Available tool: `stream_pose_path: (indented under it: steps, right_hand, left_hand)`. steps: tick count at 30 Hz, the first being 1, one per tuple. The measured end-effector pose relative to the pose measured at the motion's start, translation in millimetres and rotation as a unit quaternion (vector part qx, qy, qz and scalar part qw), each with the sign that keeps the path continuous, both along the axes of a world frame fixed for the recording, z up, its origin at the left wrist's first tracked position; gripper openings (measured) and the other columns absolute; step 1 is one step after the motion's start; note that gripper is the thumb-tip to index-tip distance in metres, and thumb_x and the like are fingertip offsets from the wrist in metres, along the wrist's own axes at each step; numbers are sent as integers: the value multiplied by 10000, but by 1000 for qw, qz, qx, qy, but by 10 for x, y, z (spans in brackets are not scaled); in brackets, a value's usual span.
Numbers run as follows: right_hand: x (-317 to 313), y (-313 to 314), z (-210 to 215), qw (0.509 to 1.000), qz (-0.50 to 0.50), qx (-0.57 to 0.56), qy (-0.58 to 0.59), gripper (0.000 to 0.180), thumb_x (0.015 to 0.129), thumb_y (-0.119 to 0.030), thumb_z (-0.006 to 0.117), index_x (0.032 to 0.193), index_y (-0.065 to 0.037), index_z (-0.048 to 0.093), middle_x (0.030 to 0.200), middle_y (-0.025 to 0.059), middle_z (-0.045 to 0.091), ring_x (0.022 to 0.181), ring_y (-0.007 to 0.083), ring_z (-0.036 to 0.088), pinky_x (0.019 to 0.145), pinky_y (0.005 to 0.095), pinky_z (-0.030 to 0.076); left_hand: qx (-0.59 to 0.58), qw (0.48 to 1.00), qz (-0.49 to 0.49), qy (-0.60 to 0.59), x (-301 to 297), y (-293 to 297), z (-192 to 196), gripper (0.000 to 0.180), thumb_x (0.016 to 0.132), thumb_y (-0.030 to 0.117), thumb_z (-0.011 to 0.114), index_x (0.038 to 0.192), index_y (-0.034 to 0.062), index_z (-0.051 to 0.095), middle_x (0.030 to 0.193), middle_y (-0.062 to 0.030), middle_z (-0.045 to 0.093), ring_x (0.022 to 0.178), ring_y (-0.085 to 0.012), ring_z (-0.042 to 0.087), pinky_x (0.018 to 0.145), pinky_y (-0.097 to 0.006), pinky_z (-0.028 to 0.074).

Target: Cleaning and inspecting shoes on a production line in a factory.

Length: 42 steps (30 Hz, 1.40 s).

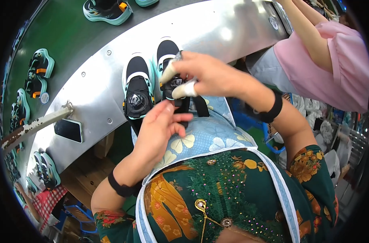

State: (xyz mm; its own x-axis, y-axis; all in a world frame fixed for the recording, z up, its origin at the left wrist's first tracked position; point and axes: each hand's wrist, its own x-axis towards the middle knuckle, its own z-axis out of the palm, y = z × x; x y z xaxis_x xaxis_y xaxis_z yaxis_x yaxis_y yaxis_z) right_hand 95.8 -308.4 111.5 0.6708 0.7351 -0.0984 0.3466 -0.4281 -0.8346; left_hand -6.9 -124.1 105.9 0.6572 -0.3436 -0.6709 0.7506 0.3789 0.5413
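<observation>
Two sneakers [137, 83], likely light and soft-topped, best held by their firmer soles [151, 76], sat at the metal bench's [97, 79] edge, right hand [210, 73] curled over one, left hand [158, 121] loosely bent nearby, grips unclear.

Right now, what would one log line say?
right hand: at dial of right-side sneaker | left hand: near same sneaker | left-side sneaker: alongside | smartphone: on metal counter

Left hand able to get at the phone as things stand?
Likely yes: the phone lies on the metal table, left of the left hand, with nothing apparent between them; the worn bar shows only along its far side.
</observation>
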Motion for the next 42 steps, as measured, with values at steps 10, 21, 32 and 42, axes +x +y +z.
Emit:
stream_pose_path:
  steps: [10, 21, 32, 42]
  right_hand:
    - [245, -70, -29, 986, 4, 11, 168, 322, 764, -111, 754, 1075, -70, 683, 854, 73, 623, 779, 182, 588, 696, 319, 466]
    - [104, -41, -142, 976, -9, -45, -213, 334, 749, -210, 755, 1058, -92, 706, 745, 134, 537, 699, 309, 570, 624, 392, 461]
    - [623, 659, -288, 975, 68, -156, -144, 524, 850, -308, 689, 1283, -45, 553, 923, 216, 610, 909, 372, 601, 798, 430, 470]
    - [606, 792, -543, 980, 69, -155, -107, 642, 847, -270, 689, 1392, -38, 442, 980, 230, 583, 935, 386, 578, 808, 425, 466]
  left_hand:
    - [-105, 990, 85, -34, 69, -307, -282, 269, 1028, 173, 379, 1154, -25, 510, 1117, -130, 588, 1075, -260, 623, 612, -295, 535]
    - [-107, 990, 90, -30, 132, -312, -175, 337, 1026, 214, 393, 1219, -45, 488, 1166, -142, 576, 1053, -265, 634, 661, -307, 564]
    - [474, 782, -86, -395, 253, 574, -103, 284, 766, 82, 700, 1048, 69, 665, 934, -1, 570, 945, -124, 550, 783, -253, 392]
    - [377, 832, -128, -388, 328, 714, -73, 388, 785, 30, 669, 1172, 25, 644, 1090, -78, 616, 1069, -172, 555, 902, -282, 419]
